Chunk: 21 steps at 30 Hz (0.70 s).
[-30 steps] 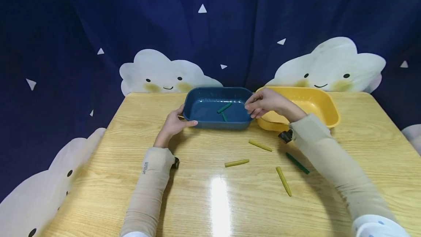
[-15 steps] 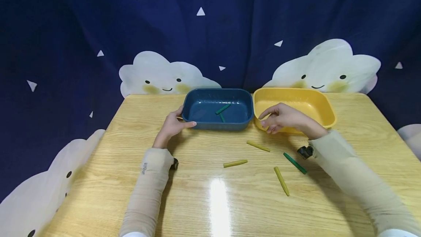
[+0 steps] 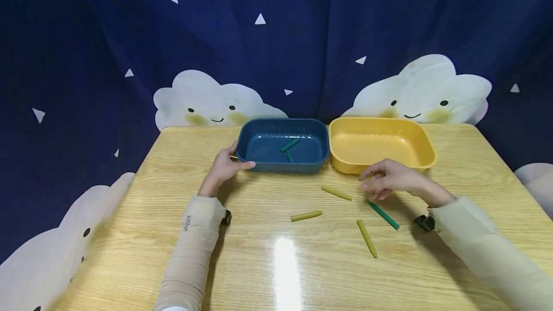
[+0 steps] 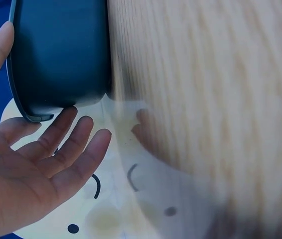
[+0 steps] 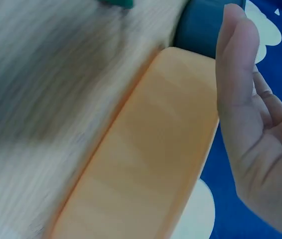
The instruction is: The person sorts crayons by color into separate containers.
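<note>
My left hand [image 3: 224, 166] rests against the left end of the blue bin [image 3: 282, 168]. Its thumb lies along the front rim, and the other fingers spread by the outer side, as the left wrist view shows. Two green crayons [image 3: 290, 145] lie inside that bin. Over the table, in front of the yellow bin [image 3: 382, 131], hovers my right hand [image 3: 395, 180] with loosely bent fingers and nothing in them. Just below it lies a loose green crayon [image 3: 383, 215]. Nearby are three yellow crayons: one [image 3: 336, 193] closest to the bins, one [image 3: 306, 216] farther left, one [image 3: 366, 238] nearest me.
Both bins stand side by side at the back of the wooden table [image 3: 242, 263]. A dark blue curtain [image 3: 224, 28] with white clouds hangs right behind the far edge and along the left.
My right hand has moved from beside the blue bin's right end, across the yellow bin's front, down toward the loose green crayon. The left hand has stayed at the blue bin.
</note>
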Available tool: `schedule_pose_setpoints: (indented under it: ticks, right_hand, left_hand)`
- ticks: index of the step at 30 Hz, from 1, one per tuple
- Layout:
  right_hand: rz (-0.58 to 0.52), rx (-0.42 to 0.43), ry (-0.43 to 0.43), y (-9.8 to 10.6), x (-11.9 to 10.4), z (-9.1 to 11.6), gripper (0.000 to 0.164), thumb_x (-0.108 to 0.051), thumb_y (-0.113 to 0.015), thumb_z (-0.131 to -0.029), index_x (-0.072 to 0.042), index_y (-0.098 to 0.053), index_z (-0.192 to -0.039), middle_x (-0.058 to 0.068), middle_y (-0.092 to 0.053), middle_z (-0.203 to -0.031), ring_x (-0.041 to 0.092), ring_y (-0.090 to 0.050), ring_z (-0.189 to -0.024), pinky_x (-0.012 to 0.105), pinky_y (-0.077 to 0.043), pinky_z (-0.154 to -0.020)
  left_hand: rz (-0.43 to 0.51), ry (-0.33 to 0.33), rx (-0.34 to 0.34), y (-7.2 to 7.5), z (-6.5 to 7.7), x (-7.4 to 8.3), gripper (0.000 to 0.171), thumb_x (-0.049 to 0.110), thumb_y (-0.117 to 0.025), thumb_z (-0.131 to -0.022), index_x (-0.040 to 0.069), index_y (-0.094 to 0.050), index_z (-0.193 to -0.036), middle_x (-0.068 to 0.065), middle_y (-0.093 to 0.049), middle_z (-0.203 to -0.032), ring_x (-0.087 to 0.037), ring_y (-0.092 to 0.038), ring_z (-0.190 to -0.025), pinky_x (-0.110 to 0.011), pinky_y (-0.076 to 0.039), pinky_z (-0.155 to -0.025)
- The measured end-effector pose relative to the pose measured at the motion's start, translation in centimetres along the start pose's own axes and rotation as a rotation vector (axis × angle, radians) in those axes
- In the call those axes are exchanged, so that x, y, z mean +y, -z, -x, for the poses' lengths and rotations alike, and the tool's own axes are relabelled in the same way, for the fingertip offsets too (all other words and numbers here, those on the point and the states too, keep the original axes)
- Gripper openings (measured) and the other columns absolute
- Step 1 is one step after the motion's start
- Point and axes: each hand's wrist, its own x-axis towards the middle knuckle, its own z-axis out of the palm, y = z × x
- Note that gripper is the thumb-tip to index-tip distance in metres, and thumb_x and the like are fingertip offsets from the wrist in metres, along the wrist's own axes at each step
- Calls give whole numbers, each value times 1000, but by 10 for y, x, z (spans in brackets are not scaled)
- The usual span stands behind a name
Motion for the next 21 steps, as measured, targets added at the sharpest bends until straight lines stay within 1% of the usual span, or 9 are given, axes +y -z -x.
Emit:
schedule_pose_setpoints:
  ticks: [6,11,16,21]
  right_hand:
    - [20,11,-19,1,16,10,46,-15,-66,-84,18,-50,-113,23,-63,-76,31,-63,-68,39,-53,-60]
    - [54,-4,-4,-3,32,15,37,-13,-68,-82,15,-56,-103,21,-63,-69,25,-62,-58,37,-52,-54]
    - [76,-25,14,-8,44,17,30,-12,-69,-81,12,-59,-96,16,-60,-63,17,-56,-50,30,-48,-47]
    - [126,-24,30,-14,48,14,24,-14,-71,-79,6,-61,-88,9,-55,-55,10,-49,-44,25,-43,-41]
  left_hand:
    - [-1,4,-1,0,0,-3,84,22,-76,-75,6,-30,-143,-18,-55,-118,-32,-50,-102,-43,-39,-86]
    - [6,-5,-2,-1,0,-2,84,23,-77,-74,7,-31,-142,-19,-56,-116,-32,-51,-101,-42,-39,-85]
    - [10,-7,-4,0,1,-1,84,22,-76,-75,6,-30,-143,-20,-55,-115,-32,-50,-101,-42,-39,-84]
    - [6,-12,-2,0,0,-2,84,21,-76,-75,6,-29,-143,-21,-55,-114,-32,-50,-101,-42,-39,-85]
